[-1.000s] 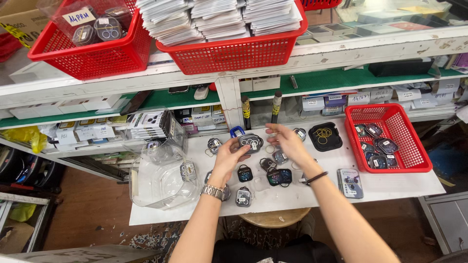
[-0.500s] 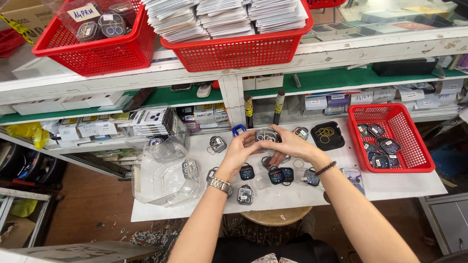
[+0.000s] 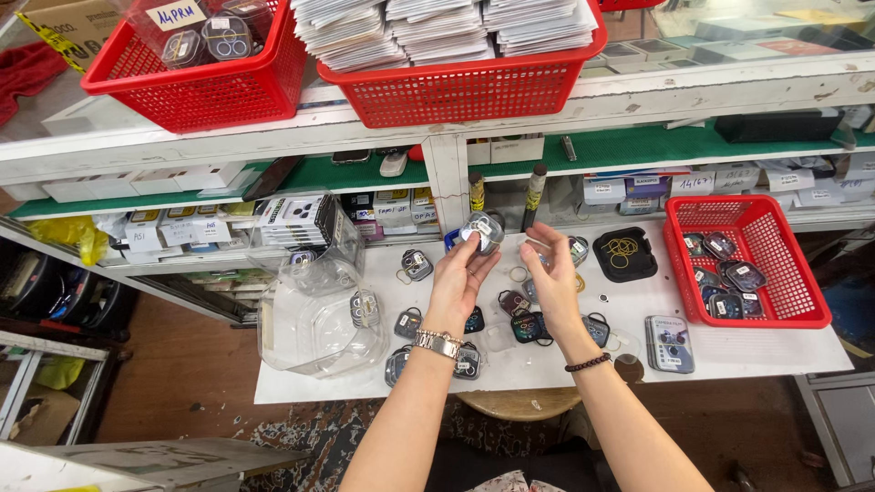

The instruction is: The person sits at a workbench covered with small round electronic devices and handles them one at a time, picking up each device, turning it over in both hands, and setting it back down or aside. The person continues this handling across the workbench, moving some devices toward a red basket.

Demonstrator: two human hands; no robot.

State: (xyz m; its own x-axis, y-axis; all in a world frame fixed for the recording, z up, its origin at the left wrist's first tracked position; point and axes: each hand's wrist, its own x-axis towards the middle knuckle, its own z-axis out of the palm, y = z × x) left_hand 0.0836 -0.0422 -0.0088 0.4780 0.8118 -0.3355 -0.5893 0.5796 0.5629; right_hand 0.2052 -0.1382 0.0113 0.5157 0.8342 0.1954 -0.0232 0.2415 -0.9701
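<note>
Left hand raised above white worktop, fingers closed on small clear plastic case with round lens rings, held up at eye line, presumably for checking. Right hand beside it, fingers loosely curled, pinching apparently nothing. Similar cases spread below within reach; red mesh basket alongside.

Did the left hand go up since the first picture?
Yes. The left hand has risen toward the white shelf post, away from the small packs on the table.
</note>
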